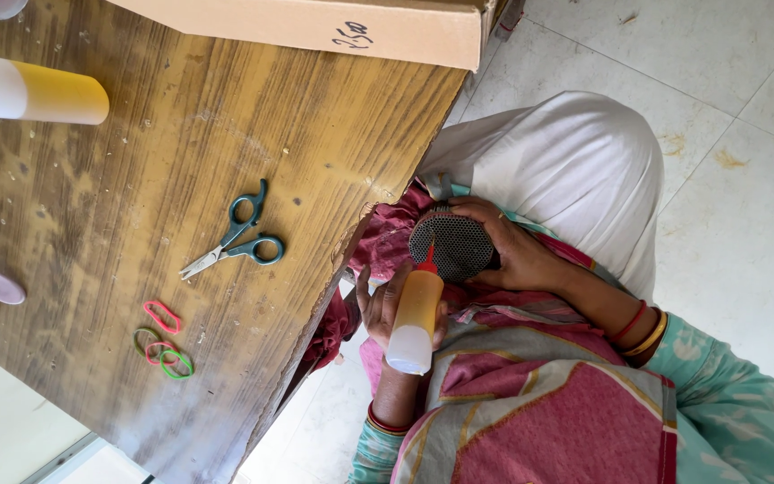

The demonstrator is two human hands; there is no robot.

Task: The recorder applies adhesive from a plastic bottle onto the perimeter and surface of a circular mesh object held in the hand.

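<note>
My left hand (385,309) grips a small squeeze bottle (414,324) of yellow-orange liquid with a red nozzle. The nozzle tip touches the edge of a round black mesh piece (459,244). My right hand (517,255) holds that piece from the side, over my lap. Both hands are beside the wooden table's chipped edge (342,260), not over the tabletop. Red and yellow bangles are on my right wrist.
Green-handled scissors (236,240) lie on the wooden table, with several coloured rubber bands (163,345) nearby. A larger yellow and white bottle (33,91) lies at the table's far left, and a cardboard box (333,27) sits along the top. White cloth (575,157) covers my knee above a tiled floor.
</note>
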